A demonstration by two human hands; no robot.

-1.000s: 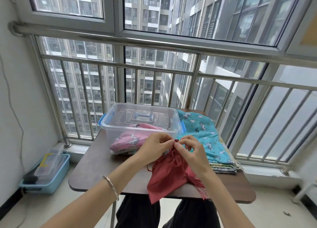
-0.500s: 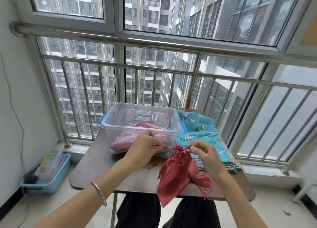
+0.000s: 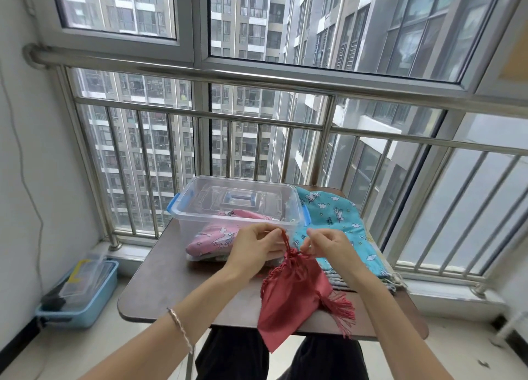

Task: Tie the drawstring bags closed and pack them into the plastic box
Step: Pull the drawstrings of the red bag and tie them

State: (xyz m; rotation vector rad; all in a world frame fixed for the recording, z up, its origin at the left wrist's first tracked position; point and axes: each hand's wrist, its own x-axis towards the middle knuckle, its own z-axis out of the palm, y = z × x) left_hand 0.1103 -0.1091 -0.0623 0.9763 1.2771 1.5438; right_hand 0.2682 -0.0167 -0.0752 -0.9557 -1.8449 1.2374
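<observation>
Low in the middle of the frame, the left hand (image 3: 257, 245) and right hand (image 3: 328, 246) each pinch the cord (image 3: 284, 236) of a cinched red drawstring bag (image 3: 288, 299) drooping past the brown table (image 3: 171, 288), just before a clear plastic box (image 3: 200, 208) holding a pink unicorn-print bag (image 3: 214, 236).

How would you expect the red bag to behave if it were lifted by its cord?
Probably floppy: the red bag sags in folds below its gathered neck and droops over the table edge. Likely light, as it lies flat. Its tassel would probably swing.
</observation>
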